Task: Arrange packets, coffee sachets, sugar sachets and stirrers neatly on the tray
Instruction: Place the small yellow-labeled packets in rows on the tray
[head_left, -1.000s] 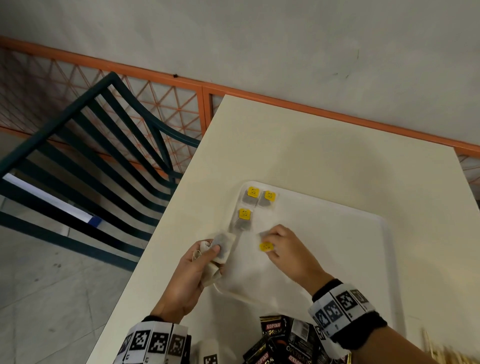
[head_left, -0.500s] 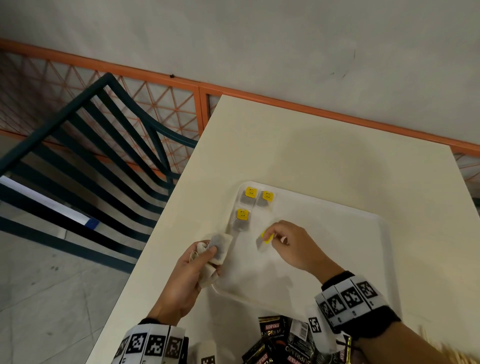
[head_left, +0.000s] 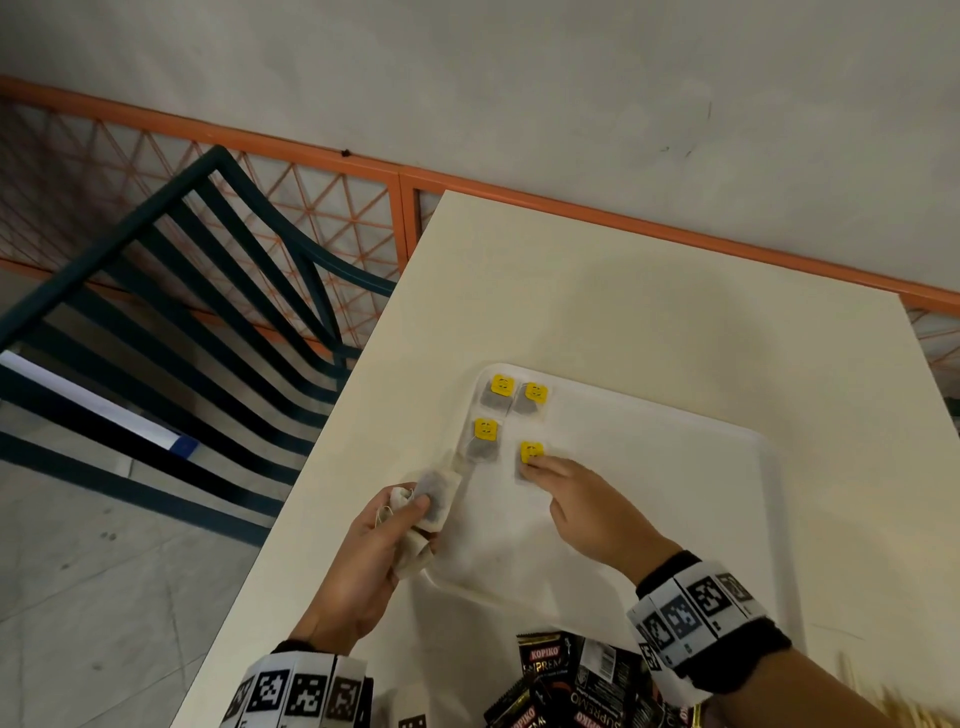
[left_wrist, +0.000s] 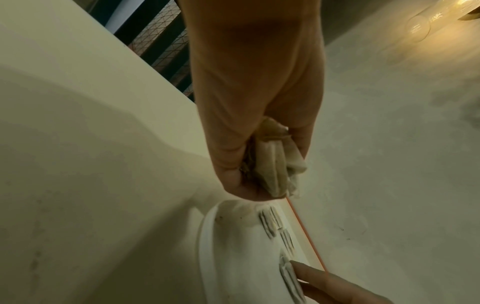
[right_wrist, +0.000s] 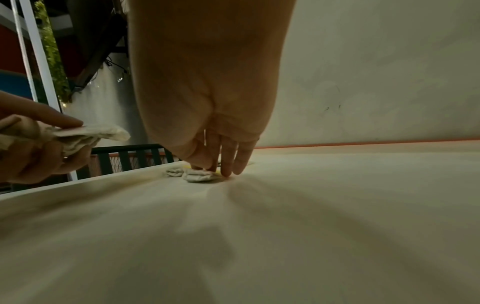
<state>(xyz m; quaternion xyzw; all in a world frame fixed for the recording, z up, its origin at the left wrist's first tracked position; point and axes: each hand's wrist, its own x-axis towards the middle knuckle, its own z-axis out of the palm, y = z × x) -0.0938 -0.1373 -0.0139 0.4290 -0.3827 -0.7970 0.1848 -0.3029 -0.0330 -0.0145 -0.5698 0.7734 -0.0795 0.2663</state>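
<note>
A white tray (head_left: 675, 493) lies on the cream table. Three tea bags with yellow tags (head_left: 496, 392) (head_left: 530, 400) (head_left: 483, 441) lie in its far left corner. A fourth tea bag (head_left: 531, 453) lies flat beside them, and my right hand (head_left: 537, 470) presses on it with straight fingers (right_wrist: 223, 162). At the tray's left rim my left hand (head_left: 384, 540) grips a bunch of tea bags (head_left: 434, 499), thumb on top. The left wrist view shows that bunch (left_wrist: 275, 164) above the tray's rim (left_wrist: 207, 236).
Black Kopiko coffee sachets (head_left: 561, 680) are heaped at the near edge of the table, in front of the tray. Pale wooden stirrers (head_left: 893, 701) show blurred at the bottom right. A dark green slatted chair (head_left: 182, 312) and an orange mesh fence (head_left: 311, 208) stand left of the table.
My right hand carried the fourth tea bag forward and laid it flat beside the lower bag, yellow tag up. The left hand kept its bunch and hardly moved.
</note>
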